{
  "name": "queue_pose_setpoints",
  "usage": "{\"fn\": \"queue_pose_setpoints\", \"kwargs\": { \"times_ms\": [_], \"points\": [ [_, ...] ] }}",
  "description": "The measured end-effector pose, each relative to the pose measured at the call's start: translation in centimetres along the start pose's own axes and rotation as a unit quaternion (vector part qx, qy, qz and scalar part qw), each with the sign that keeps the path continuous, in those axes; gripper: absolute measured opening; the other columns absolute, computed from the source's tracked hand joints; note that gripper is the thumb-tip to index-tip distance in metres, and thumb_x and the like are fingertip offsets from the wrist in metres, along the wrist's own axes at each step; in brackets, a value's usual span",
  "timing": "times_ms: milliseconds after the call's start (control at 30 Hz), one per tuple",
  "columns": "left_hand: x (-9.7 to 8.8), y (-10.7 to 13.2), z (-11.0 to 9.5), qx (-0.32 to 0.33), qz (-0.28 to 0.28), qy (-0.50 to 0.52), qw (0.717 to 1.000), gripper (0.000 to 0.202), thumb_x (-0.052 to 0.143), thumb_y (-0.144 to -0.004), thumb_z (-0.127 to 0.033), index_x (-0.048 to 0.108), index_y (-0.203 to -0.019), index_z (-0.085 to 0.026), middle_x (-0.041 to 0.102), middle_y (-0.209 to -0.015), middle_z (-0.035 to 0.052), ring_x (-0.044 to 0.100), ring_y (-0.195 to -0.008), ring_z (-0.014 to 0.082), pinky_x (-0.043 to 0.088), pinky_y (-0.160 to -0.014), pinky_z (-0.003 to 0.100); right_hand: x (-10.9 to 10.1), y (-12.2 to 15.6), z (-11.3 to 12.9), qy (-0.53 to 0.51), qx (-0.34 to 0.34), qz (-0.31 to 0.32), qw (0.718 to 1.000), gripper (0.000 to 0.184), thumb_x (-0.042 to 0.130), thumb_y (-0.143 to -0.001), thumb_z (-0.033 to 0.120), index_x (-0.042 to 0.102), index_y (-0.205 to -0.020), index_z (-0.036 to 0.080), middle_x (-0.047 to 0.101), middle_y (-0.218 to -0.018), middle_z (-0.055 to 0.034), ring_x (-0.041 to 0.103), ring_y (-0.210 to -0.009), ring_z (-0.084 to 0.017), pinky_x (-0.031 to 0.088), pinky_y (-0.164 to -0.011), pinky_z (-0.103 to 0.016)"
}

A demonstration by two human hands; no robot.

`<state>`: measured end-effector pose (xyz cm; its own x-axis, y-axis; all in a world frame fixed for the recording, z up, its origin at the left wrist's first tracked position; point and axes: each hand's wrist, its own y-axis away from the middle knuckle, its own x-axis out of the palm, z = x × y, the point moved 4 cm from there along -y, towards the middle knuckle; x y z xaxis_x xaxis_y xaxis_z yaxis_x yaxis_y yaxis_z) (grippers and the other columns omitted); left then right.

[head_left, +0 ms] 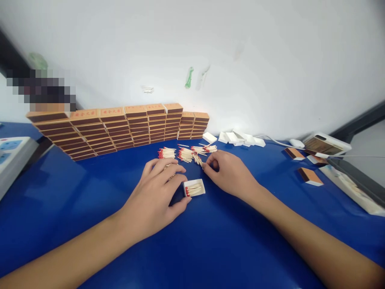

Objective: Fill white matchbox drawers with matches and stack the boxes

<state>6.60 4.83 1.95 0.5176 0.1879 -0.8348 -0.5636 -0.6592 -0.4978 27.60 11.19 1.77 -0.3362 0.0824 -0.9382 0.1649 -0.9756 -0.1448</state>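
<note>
A small white matchbox tray with red-tipped matches in it sits on the blue table. My left hand grips the tray's left end, thumb at the near corner and index finger at the far corner. Just beyond the tray, my right hand pinches a few matches at the edge of the piles. Several loose match piles lie past both hands, red heads mostly to the left. Some matches are partly hidden behind my left fingers.
Stacked matchboxes form a long wall at the back left. White trays lie against the wall at the back. On the right are loose matchboxes, a white device and a cable. A white box stands far left.
</note>
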Motion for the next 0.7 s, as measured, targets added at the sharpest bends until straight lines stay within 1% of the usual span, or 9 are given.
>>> {"fn": "queue_pose_setpoints", "kwargs": {
  "times_ms": [67,133,167,233,333,400,500,700],
  "points": [
    [0.0,0.0,0.0,0.0,0.0,0.0,1.0,0.018,0.072,-0.096,-0.029,0.07,-0.11,-0.018,0.073,-0.129,0.0096,0.059,-0.131,0.0325,0.041,-0.112,0.055,0.1,0.1,0.3,0.004,0.001,0.006,1.0,0.028,0.068,-0.094,0.042,0.066,-0.076,0.021,0.069,-0.083,-0.0044,0.06,-0.074,-0.02,0.038,-0.066,-0.034],
    [-0.1,0.0,0.0,-0.001,-0.001,-0.002,1.0,0.02,0.072,-0.096,-0.029,0.07,-0.112,-0.018,0.073,-0.129,0.0097,0.059,-0.131,0.0327,0.042,-0.112,0.056,0.1,0.0,0.4,0.003,-0.004,0.005,1.0,0.032,0.069,-0.094,0.047,0.066,-0.077,0.021,0.07,-0.085,-0.0052,0.06,-0.075,-0.021,0.04,-0.067,-0.034],
    [-0.1,0.0,0.0,-0.002,-0.001,-0.002,1.0,0.02,0.073,-0.095,-0.03,0.07,-0.112,-0.018,0.073,-0.129,0.0097,0.059,-0.131,0.0328,0.042,-0.112,0.056,0.1,0.0,0.4,0.002,-0.008,0.004,1.0,0.031,0.068,-0.095,0.046,0.066,-0.077,0.021,0.07,-0.086,-0.0055,0.061,-0.075,-0.021,0.04,-0.067,-0.034],
    [-0.1,0.0,0.0,-0.004,-0.002,-0.002,1.0,0.019,0.073,-0.095,-0.03,0.07,-0.11,-0.019,0.073,-0.13,0.0095,0.059,-0.131,0.0329,0.042,-0.112,0.055,0.1,-0.1,0.3,0.001,-0.015,0.006,1.0,0.025,0.065,-0.097,0.037,0.067,-0.077,0.021,0.07,-0.086,-0.0055,0.061,-0.074,-0.02,0.041,-0.067,-0.033],
    [-0.1,0.0,0.0,-0.002,-0.001,-0.001,1.0,0.018,0.073,-0.096,-0.029,0.07,-0.11,-0.019,0.073,-0.129,0.0096,0.059,-0.132,0.0327,0.042,-0.112,0.055,0.1,-0.1,0.0,0.004,-0.016,0.017,1.0,0.016,0.064,-0.095,0.026,0.068,-0.08,0.021,0.071,-0.084,-0.0051,0.061,-0.072,-0.019,0.04,-0.066,-0.033],
    [0.0,0.0,-0.1,0.003,-0.002,-0.001,1.0,0.018,0.072,-0.096,-0.028,0.07,-0.11,-0.019,0.073,-0.129,0.0101,0.059,-0.132,0.0331,0.041,-0.113,0.056,-0.2,0.0,-0.3,0.011,-0.011,0.028,0.999,0.012,0.064,-0.093,0.024,0.07,-0.083,0.021,0.071,-0.084,-0.0054,0.062,-0.072,-0.02,0.04,-0.065,-0.032],
    [0.0,0.0,-0.1,0.006,-0.003,0.0,1.0,0.018,0.072,-0.096,-0.028,0.07,-0.11,-0.019,0.073,-0.129,0.0103,0.059,-0.133,0.0337,0.041,-0.113,0.056,-0.6,0.1,-0.7,0.027,-0.005,0.047,0.999,0.011,0.064,-0.094,0.022,0.071,-0.086,0.02,0.071,-0.083,-0.0059,0.062,-0.071,-0.02,0.04,-0.063,-0.032],
    [-0.1,-0.2,-0.1,-0.004,-0.002,0.001,1.0,0.016,0.072,-0.096,-0.029,0.071,-0.109,-0.019,0.073,-0.129,0.0099,0.06,-0.131,0.0327,0.042,-0.112,0.055,-1.2,0.2,-1.5,0.046,-0.033,0.084,0.995,0.014,0.06,-0.099,0.021,0.07,-0.09,0.019,0.072,-0.085,-0.0071,0.064,-0.073,-0.021,0.042,-0.064,-0.032]
  ]
}}
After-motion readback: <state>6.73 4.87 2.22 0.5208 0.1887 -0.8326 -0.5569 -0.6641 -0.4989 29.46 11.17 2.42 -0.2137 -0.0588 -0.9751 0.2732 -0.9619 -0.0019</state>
